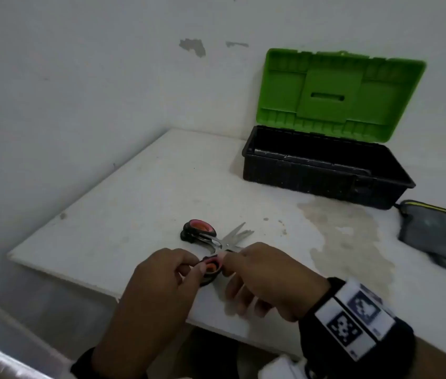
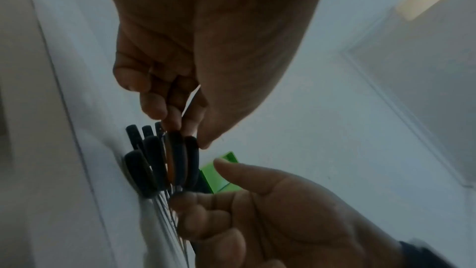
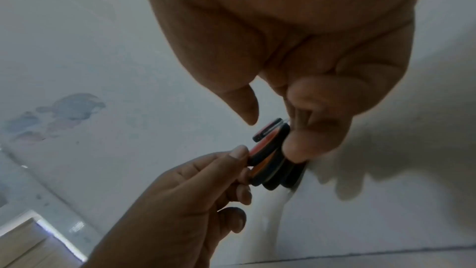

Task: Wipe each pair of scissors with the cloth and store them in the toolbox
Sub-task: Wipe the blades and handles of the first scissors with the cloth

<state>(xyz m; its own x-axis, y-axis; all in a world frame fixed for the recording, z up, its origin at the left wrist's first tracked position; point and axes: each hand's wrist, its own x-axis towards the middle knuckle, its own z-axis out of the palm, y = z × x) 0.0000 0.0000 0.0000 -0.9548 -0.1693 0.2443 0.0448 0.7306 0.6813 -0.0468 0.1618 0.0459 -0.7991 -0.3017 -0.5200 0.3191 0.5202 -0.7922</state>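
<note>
On a white desk, the left hand and right hand both pinch the black-and-orange handle of a pair of scissors. Just behind lie more scissors, blades fanned out. A black toolbox stands open, its green lid upright. A grey cloth lies beside it.

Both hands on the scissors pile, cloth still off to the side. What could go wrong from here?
1. Scissors lie stacked with blades splayed; lifting one by its handle may drag the others or nick the right hand.
2. Left hand holds only by the fingertips, so it could slip.
3. Cloth lies untouched, so wiping may get skipped before the toolbox.
</note>
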